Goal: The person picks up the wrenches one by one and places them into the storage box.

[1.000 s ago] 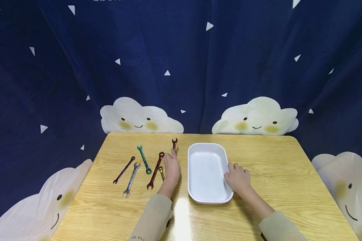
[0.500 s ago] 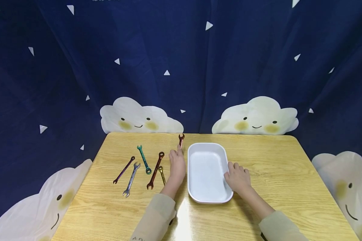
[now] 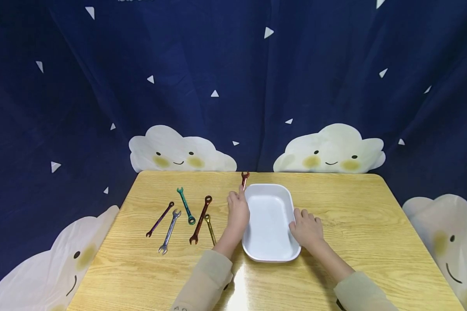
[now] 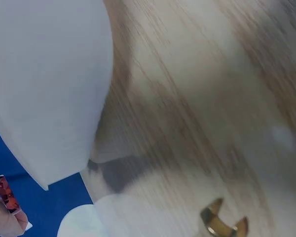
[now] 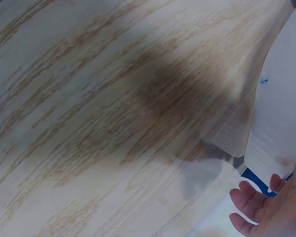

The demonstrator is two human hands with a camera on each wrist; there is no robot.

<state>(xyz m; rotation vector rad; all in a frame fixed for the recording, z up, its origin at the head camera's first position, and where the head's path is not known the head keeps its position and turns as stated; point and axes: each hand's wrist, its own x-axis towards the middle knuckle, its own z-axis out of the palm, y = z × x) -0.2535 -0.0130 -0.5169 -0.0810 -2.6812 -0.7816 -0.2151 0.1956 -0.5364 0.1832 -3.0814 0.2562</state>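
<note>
My left hand grips a shiny red wrench, its open-jawed end pointing away past my fingertips; the rest is hidden by the hand. It is over the left rim of a white plastic tub. In the left wrist view the red wrench shows between my fingers beside the tub wall. My right hand holds the tub's right rim, thumb at the inner edge. The right wrist view shows its other fingers loosely bent outside the tub wall.
Left on the wooden table lie a purple wrench, a silver wrench, a teal wrench, a dark red wrench and a gold wrench. A dark blue curtain hangs behind the table's far edge.
My left hand has moved right with the red wrench, from beside the gold wrench to the tub's left rim. More of the gold wrench shows. My right hand and the tub stay put.
</note>
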